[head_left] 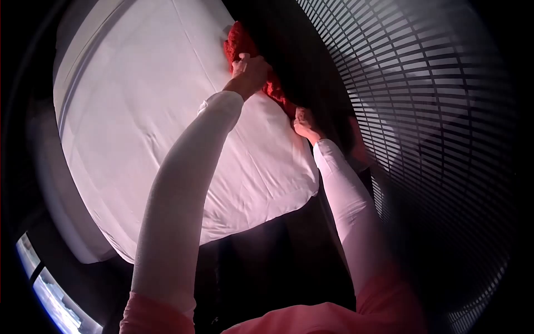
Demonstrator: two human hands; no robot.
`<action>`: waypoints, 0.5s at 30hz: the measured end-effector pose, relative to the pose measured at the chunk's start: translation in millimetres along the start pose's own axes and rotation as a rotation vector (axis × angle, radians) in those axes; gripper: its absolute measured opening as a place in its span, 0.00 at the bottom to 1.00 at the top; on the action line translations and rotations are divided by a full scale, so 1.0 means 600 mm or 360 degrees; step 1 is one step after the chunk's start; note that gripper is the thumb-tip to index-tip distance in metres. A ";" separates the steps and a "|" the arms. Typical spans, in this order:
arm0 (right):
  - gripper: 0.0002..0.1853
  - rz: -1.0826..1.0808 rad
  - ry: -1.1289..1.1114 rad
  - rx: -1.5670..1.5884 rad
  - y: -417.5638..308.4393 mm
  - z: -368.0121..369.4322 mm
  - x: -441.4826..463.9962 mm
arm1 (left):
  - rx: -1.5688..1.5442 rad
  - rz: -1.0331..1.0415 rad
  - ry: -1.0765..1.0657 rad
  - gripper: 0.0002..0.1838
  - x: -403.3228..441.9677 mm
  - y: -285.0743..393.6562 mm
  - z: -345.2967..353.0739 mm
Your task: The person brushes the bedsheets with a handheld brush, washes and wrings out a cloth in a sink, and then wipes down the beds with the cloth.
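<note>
A fluffy red cloth (239,42) lies along the right edge of a bed or mattress covered by a white sheet (133,100). My left hand (250,72) is closed on the cloth near its upper end, with the fingers bent over it. Lower down at the sheet's edge, my right hand (306,123) grips the other end of the cloth in a fist. Between the two hands a strip of the red cloth hangs along the side. Part of it is lost in the dark beyond the edge.
To the right rises a curved dark lattice screen (411,94) with light coming through it. A dark gap separates it from the sheet's edge. At the lower left a bright window-like patch (55,300) shows. White sleeves and a pink top cover my arms and body.
</note>
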State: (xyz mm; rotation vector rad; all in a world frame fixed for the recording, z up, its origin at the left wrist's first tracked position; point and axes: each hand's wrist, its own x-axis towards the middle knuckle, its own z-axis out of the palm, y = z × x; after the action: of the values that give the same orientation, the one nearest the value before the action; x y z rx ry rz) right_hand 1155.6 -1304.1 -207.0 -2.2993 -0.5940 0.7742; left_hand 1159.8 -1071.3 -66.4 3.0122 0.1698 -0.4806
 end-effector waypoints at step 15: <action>0.32 0.1921 -0.0045 0.1110 -0.097 -0.110 -0.766 | -0.1138 0.1123 -0.1331 0.15 -0.319 0.444 0.104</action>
State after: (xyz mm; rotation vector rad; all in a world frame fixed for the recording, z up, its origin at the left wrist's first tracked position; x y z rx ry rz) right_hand 853.5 -1557.7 44.6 -1.7800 1.0394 1.2524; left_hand 993.0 -1359.9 -47.0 1.8042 -0.6070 -1.1828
